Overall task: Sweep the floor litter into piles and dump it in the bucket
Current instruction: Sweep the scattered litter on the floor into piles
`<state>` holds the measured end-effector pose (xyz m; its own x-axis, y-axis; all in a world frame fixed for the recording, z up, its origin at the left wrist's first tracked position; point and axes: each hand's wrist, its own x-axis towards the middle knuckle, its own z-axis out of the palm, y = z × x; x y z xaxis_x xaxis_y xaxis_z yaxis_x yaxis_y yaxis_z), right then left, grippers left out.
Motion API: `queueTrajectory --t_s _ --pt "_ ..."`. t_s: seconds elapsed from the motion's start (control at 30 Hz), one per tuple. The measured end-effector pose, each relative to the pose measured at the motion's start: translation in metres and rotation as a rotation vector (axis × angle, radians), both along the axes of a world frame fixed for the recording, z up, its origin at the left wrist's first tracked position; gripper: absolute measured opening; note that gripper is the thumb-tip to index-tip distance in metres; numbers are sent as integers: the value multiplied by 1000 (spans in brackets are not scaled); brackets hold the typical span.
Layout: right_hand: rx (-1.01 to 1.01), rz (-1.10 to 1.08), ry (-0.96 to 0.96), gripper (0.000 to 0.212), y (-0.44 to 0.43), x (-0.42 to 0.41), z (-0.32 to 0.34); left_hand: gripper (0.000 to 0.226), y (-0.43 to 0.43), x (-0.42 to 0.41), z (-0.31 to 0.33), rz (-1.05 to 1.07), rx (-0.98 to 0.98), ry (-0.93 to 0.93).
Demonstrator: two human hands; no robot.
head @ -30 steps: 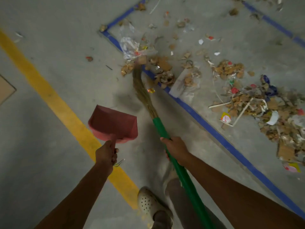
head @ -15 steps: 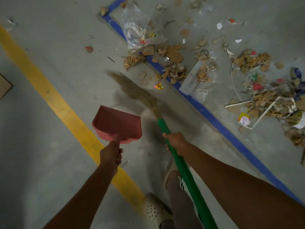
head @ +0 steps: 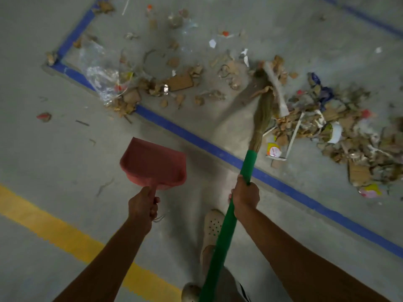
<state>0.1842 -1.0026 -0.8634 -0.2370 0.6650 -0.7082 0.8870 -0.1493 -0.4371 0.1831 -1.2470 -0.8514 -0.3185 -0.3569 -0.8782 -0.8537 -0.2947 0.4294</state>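
On the grey floor point(head: 54, 83), a broad litter pile point(head: 340, 131) lies inside the blue tape line point(head: 196, 140), the broom point(head: 261, 114) bristles touching its left edge, right hand point(head: 245, 196) fingers clenched on its green handle, left hand point(head: 142, 205) grasping the red dustpan point(head: 152, 162) handle.

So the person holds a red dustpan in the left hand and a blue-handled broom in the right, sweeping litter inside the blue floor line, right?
Nearly. The head view shows the broom has a green handle, not blue. The rest holds: the left hand grips the red dustpan, the right hand grips the broom, and its bristles reach the litter beyond the blue floor line.
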Motion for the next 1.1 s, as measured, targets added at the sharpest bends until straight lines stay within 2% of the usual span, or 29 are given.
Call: queueTrajectory --t_s 0.13,0.37,0.53,0.77,0.9,1.03,1.1 --pt "-15 14 45 39 7 0 19 31 12 -25 14 -17 4 39" --pt "-26 195 62 38 -21 0 28 26 4 -44 29 -20 7 40" --pt "65 362 74 35 -49 -7 33 29 -24 -41 25 -69 -19 -33" --pt "31 441 58 40 -89 -27 49 31 -81 -46 22 -38 -5 -53" --pt "-27 581 40 40 -135 -37 46 32 -127 -57 21 8 11 -31" --pt "-65 808 12 38 -201 -47 36 29 -184 -64 14 53 0 -13" --pt "-155 884 12 41 -234 -55 28 33 -212 -65 9 56 -18 -11"
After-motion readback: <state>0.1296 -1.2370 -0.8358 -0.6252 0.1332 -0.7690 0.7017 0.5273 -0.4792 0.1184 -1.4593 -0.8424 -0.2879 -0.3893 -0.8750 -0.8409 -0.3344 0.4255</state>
